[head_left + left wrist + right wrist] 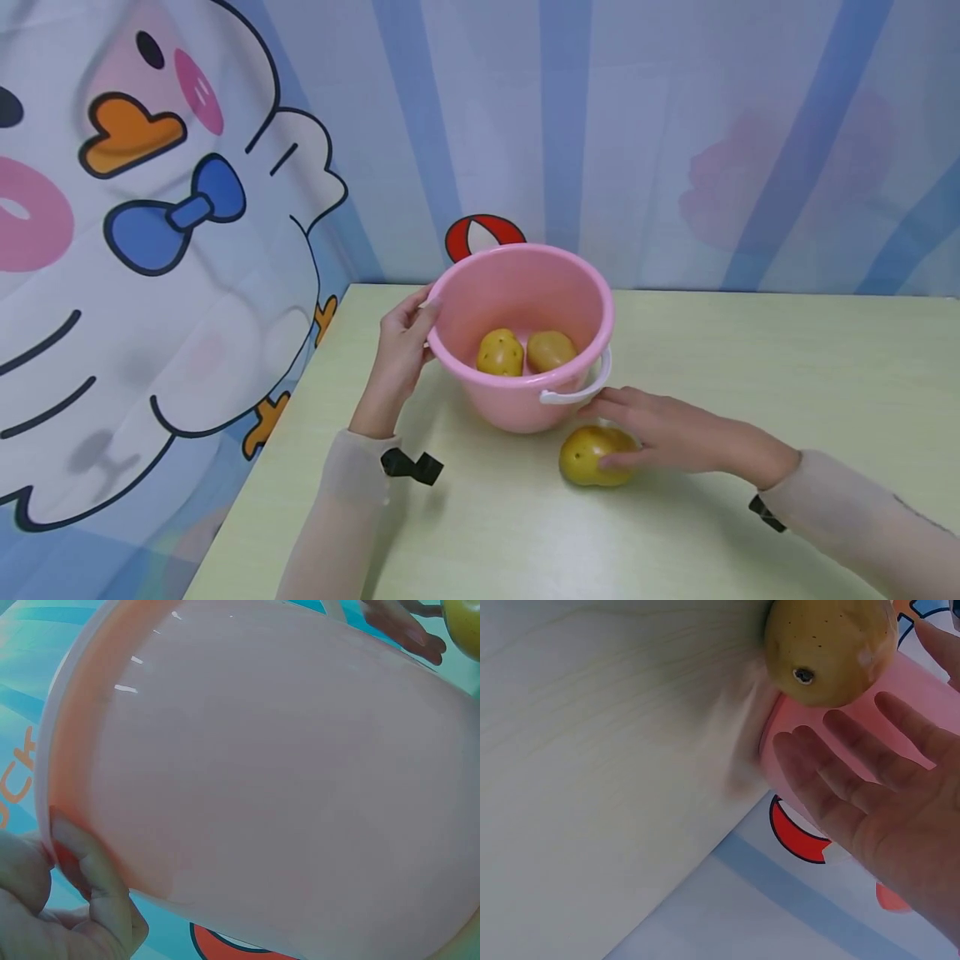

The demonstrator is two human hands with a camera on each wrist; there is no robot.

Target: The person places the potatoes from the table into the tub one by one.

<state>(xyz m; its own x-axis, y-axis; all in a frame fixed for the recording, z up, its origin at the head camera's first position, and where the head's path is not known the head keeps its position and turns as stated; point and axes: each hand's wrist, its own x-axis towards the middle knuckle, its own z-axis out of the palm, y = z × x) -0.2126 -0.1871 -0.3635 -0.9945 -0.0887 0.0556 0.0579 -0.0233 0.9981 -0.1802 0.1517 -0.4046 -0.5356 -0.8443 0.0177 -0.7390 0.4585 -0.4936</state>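
Observation:
A pink bucket with a white handle stands tilted toward me on the table. My left hand grips its rim at the left, the fingers and thumb pinching the edge, as the left wrist view also shows. Inside the bucket lie two yellow-brown potatoes, a brighter one and a duller one. A third potato rests on the table in front of the bucket. Around it my right hand reaches, fingers spread along its far side and thumb overlapping its near side; the right wrist view shows the fingers extended.
The pale table runs back to a blue striped backdrop. A large cartoon duck is printed on the backdrop at the left. Black straps or mounts sit at the wrists.

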